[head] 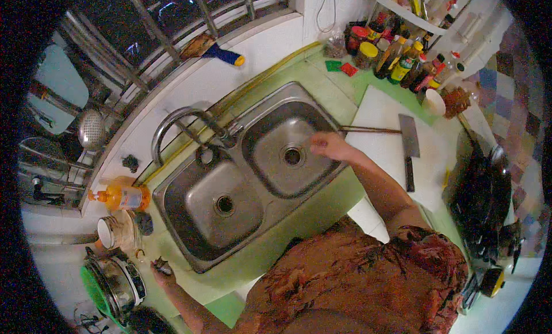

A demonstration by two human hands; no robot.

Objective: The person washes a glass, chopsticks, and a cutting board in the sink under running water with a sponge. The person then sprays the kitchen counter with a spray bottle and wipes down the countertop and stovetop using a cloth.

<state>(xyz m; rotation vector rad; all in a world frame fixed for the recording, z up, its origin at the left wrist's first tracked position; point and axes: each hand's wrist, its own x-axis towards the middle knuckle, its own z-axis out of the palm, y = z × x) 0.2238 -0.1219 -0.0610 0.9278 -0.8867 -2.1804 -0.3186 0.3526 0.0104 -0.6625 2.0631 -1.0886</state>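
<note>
My left hand (pixel 163 277) is at the left end of the counter, closed around a small dark, crumpled thing (pixel 162 265) too blurred to name. Below my right hand (pixel 328 146) is the right basin (pixel 269 161) of a double stainless steel sink. The fingers are curled and blurred, so I cannot tell whether they hold anything. A pair of chopsticks (pixel 375 129) stretches from beside that hand to a cleaver (pixel 409 135). The cleaver lies on a white cutting board (pixel 366 111). The left basin (pixel 202 191) and a curved metal faucet (pixel 179 111) are between my hands.
An orange pump bottle (pixel 125 196), a clear jar (pixel 123 232) and a metal pot (pixel 118 286) line the left side. Several sauce bottles (pixel 403 66) crowd the back right corner. A dark wok (pixel 481 191) is at the far right. Window bars (pixel 151 23) run behind the sill.
</note>
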